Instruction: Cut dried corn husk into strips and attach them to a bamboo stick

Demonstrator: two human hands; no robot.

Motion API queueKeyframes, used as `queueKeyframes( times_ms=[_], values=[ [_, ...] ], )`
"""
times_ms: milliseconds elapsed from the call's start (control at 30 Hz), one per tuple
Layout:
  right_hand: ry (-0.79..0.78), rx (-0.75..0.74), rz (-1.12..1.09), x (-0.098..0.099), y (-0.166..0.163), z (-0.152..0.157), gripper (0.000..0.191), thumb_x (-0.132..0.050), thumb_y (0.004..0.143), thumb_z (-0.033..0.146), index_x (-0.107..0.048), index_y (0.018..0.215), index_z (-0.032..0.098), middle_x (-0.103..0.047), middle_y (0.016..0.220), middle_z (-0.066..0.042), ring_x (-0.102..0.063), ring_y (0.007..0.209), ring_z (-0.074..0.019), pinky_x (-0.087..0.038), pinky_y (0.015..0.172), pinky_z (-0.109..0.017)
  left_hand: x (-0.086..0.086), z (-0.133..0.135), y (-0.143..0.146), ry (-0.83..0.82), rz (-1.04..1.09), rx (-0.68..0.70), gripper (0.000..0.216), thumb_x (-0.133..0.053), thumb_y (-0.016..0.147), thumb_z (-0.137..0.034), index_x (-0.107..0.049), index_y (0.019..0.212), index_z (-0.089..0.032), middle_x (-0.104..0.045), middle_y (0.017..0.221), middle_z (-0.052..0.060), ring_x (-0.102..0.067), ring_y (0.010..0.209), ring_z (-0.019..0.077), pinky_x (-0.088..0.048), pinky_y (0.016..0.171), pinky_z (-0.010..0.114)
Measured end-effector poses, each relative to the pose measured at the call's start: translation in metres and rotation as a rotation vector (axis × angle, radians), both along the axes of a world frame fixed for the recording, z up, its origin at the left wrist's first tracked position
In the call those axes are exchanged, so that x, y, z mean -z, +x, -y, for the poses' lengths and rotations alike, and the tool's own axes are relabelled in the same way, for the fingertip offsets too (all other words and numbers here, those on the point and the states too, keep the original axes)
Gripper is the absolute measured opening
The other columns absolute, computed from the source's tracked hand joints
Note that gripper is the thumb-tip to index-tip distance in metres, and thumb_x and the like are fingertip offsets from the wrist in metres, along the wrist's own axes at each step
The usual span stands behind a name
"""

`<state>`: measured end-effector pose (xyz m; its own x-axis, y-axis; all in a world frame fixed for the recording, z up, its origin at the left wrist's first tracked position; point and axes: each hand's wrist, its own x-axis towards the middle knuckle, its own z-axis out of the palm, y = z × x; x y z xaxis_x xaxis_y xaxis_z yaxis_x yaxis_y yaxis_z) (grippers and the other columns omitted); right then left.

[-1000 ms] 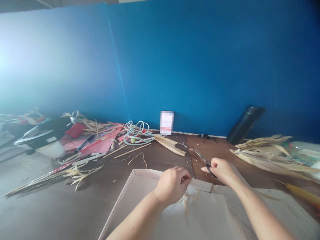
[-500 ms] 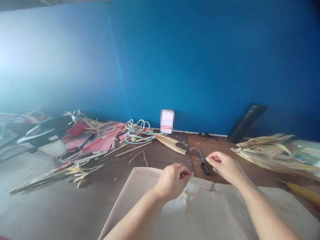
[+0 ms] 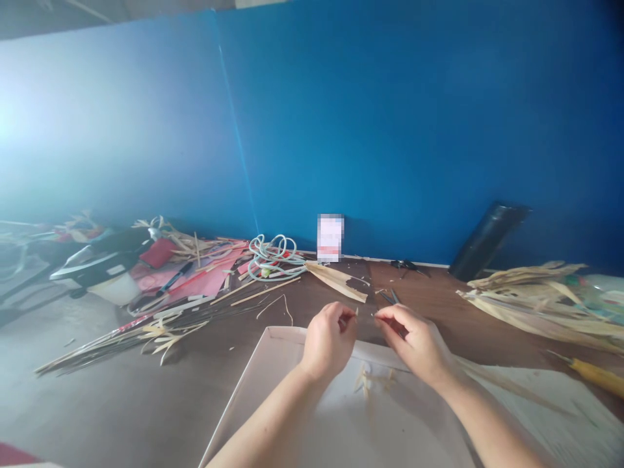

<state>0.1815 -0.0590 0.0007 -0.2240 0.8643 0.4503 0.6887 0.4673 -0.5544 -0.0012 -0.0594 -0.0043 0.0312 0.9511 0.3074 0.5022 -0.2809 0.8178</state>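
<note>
My left hand point(image 3: 329, 341) is closed in a pinch above the far edge of a shallow white box lid point(image 3: 244, 396). A small pale sliver point(image 3: 357, 312) sticks out at its fingertips. Just to the right, my right hand point(image 3: 414, 338) is also pinched; a tiny light speck shows at its tips, too small to name. Inside the lid, below both hands, lie thin straw-coloured strips point(image 3: 368, 380) joined in a small figure. Dark scissors point(image 3: 390, 296) lie behind my right hand, which hides their handles. A long blurred pale strip point(image 3: 517, 390) trails beside my right forearm.
Dried husks point(image 3: 526, 299) and a yellow-handled tool point(image 3: 595, 377) lie on the right. A black roll point(image 3: 485, 240) leans on the blue wall. Left are a coiled pale cord point(image 3: 275, 257), thin sticks point(image 3: 121, 338), pink paper point(image 3: 214, 279) and a black case point(image 3: 110, 260).
My right hand has moved left, close to my left hand, and now covers the scissors' handles. My left hand has risen slightly, still pinched. The view has shifted a little.
</note>
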Motion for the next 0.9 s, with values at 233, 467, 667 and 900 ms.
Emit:
queueKeyframes(
  times_ms=[233, 467, 667, 900],
  values=[
    [0.003, -0.010, -0.025, 0.007, 0.001, -0.004, 0.011, -0.052, 0.086, 0.030, -0.061, 0.087, 0.023, -0.065, 0.082, 0.000, -0.060, 0.070, -0.0144, -0.045, 0.067, -0.024, 0.004, -0.004, -0.001, -0.028, -0.019, -0.039, 0.010, -0.052, 0.077, -0.022, -0.061, 0.078, -0.020, -0.060, 0.075, -0.001, -0.051, 0.065, 0.0097, -0.036, 0.062, 0.022],
    [-0.022, 0.010, -0.065, 0.006, -0.002, -0.003, 0.014, -0.052, 0.086, 0.034, -0.062, 0.085, 0.023, -0.065, 0.078, 0.001, -0.060, 0.066, -0.0137, -0.045, 0.064, -0.023, 0.003, -0.001, 0.000, 0.019, -0.010, -0.002, 0.008, -0.053, 0.076, -0.020, -0.061, 0.077, -0.020, -0.060, 0.076, -0.001, -0.051, 0.066, 0.0096, -0.037, 0.063, 0.022],
    [0.070, 0.169, -0.180, 0.001, 0.000, -0.002, 0.019, -0.055, 0.083, 0.038, -0.064, 0.081, 0.022, -0.065, 0.069, 0.000, -0.059, 0.059, -0.0141, -0.045, 0.060, -0.024, -0.004, -0.004, -0.006, 0.027, 0.199, -0.084, 0.015, -0.048, 0.083, -0.029, -0.060, 0.084, -0.019, -0.060, 0.073, 0.000, -0.050, 0.062, 0.0091, -0.038, 0.061, 0.021],
    [0.081, 0.185, -0.188, -0.004, 0.001, 0.000, 0.018, -0.056, 0.083, 0.037, -0.064, 0.081, 0.021, -0.063, 0.065, 0.001, -0.057, 0.057, -0.0130, -0.044, 0.058, -0.022, -0.008, -0.004, -0.008, 0.016, 0.284, -0.042, 0.017, -0.050, 0.083, -0.032, -0.059, 0.083, -0.018, -0.059, 0.070, 0.000, -0.048, 0.062, 0.0087, -0.038, 0.060, 0.019]
  ],
)
